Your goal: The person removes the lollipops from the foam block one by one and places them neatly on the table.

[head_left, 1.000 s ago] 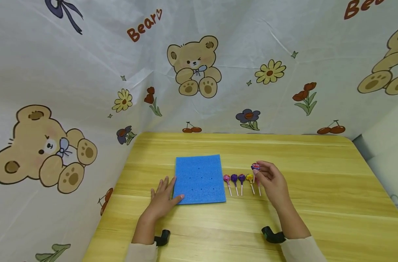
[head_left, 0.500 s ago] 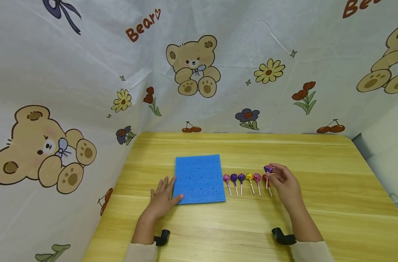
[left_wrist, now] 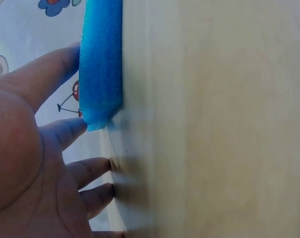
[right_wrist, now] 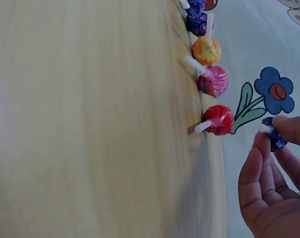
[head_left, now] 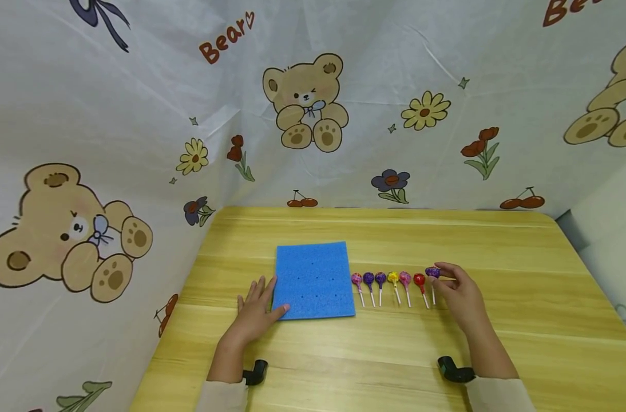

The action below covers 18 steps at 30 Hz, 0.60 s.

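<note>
My right hand (head_left: 462,294) pinches a purple-wrapped lollipop (head_left: 432,272) by its head, at the right end of a row. In the right wrist view, thumb and fingers close round that purple head (right_wrist: 275,136), and its white stick points toward the camera. Beside it lies a red lollipop (head_left: 419,280), followed leftward by a pink one (head_left: 405,278), a yellow one (head_left: 392,278) and several more. My left hand (head_left: 256,315) rests with spread fingers at the left edge of a blue foam sheet (head_left: 315,254); its thumb lies over the lower left corner.
The foam sheet has several small dark holes. All stands on a wood-grain table (head_left: 395,355), backed by a white curtain (head_left: 375,68) printed with bears and flowers. The purple lollipops (head_left: 368,278) and a pink one (head_left: 356,279) lie close to the foam's right edge.
My right hand has moved right along the row with the purple lollipop and come lower, beside the red one. The pink and red lollipops are now uncovered. My left hand has stayed put.
</note>
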### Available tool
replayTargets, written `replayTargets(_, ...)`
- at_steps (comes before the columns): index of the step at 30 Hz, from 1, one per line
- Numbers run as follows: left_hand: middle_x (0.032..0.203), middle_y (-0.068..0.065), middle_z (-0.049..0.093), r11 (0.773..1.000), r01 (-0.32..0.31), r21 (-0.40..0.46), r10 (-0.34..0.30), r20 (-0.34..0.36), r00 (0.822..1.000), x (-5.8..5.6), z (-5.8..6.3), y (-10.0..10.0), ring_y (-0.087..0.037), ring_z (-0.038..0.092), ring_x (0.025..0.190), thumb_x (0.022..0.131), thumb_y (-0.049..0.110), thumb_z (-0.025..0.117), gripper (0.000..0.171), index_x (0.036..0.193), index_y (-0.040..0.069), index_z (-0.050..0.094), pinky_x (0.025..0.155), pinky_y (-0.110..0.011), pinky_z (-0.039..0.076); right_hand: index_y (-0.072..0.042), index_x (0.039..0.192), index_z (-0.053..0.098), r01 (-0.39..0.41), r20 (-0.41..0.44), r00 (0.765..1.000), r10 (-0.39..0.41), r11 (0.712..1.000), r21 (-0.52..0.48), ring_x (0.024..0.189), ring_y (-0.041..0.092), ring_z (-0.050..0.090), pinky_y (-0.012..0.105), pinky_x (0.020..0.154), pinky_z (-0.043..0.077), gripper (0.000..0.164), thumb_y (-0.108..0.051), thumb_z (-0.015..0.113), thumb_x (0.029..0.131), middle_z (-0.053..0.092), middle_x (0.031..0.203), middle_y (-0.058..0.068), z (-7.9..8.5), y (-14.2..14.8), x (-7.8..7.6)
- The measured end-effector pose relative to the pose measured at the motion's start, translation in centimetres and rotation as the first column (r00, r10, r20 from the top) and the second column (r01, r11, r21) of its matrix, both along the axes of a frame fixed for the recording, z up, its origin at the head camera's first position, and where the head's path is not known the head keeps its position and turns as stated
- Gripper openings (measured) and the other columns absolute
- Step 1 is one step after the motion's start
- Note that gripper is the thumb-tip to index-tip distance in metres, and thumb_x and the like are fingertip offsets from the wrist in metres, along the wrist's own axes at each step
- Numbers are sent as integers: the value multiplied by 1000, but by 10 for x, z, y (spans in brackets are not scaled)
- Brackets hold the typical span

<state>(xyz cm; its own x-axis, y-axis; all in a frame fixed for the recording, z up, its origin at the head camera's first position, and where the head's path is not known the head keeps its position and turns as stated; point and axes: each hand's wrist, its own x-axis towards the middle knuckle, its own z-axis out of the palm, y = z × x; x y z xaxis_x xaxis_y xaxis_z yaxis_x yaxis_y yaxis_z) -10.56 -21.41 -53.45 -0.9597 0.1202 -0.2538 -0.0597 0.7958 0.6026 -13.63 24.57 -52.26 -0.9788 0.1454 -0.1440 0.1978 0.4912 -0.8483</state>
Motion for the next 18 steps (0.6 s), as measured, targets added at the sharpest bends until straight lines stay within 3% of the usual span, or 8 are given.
replayTargets(9, 172, -14, 4, 1000, 5, -16, -5, -3, 1000, -1, -1, -1, -41, -4, 158, 98, 52, 60, 84, 164, 27, 15, 117, -75, -10, -6, 144, 52, -45, 85, 996, 41, 998, 47, 117, 31, 63, 15, 76, 49, 50, -35, 58, 104, 59, 138, 22, -11, 6, -7)
replayTargets(18, 171, -16, 5, 1000, 6, 1, -6, -10, 1000, 0, -2, 0, -42, -3, 158, 98, 50, 62, 83, 164, 26, 17, 116, -75, -9, -2, 139, 55, -103, 123, 988, 88, 988, 119, 112, 34, 60, 32, 81, 48, 48, -34, 58, 103, 60, 132, 24, -14, 12, -11)
